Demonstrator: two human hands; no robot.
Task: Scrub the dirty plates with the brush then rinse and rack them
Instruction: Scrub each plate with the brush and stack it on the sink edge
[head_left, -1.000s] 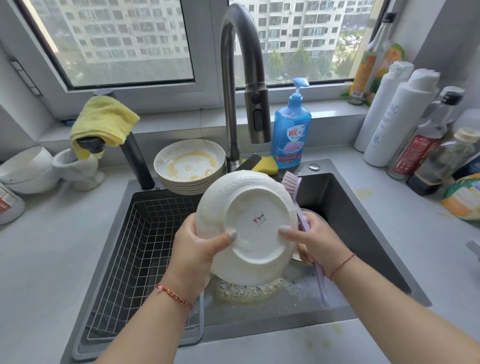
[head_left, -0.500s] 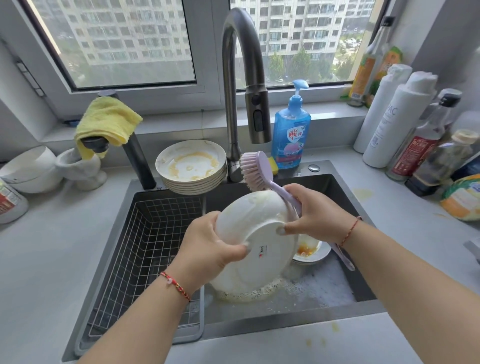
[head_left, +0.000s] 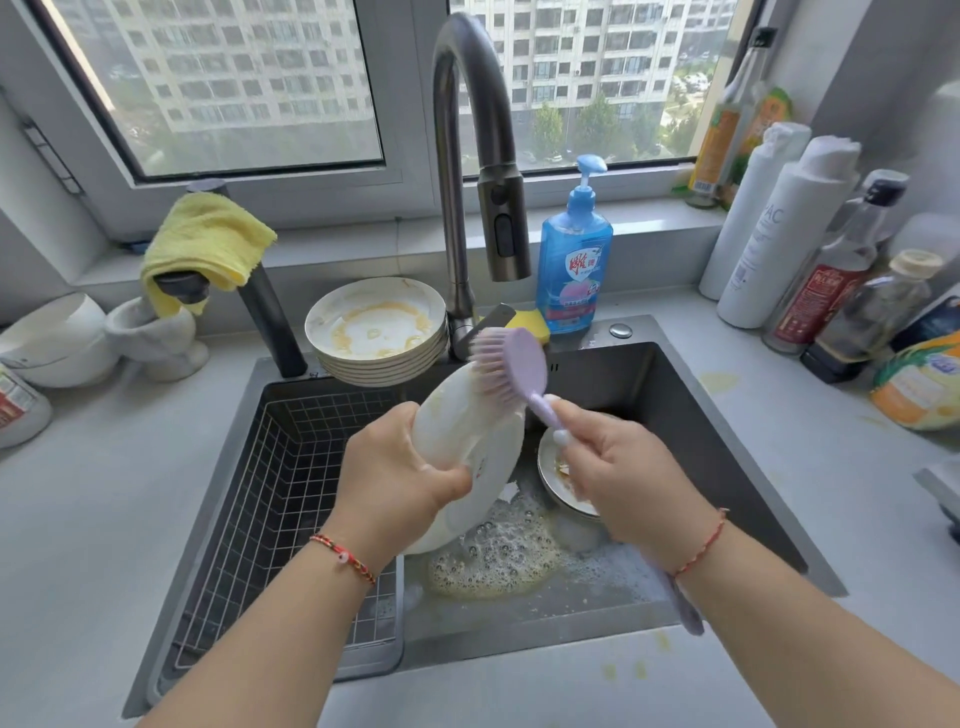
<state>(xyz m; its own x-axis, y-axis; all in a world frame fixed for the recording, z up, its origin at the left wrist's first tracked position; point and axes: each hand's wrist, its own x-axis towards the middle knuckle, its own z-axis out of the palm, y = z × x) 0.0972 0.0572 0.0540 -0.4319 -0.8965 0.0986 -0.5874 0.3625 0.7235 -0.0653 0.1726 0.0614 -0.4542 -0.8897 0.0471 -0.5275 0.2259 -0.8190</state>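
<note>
Left hand (head_left: 400, 478) grips a white plate (head_left: 467, 452) tilted on edge over the sink (head_left: 701, 431). At its one o'clock, the lilac brush (head_left: 506, 366) touches the rim, held by the right hand (head_left: 628, 475). Stacked dirty plates (head_left: 376, 330) sit at eleven o'clock. The white bottle (head_left: 779, 228) at two o'clock reads "AC".

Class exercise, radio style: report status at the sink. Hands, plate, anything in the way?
Left hand grips plate, tilted over sink. Right hand grips brush, bristles at plate's upper rim. Rack unobstructed; dirty stack waiting behind.
</note>
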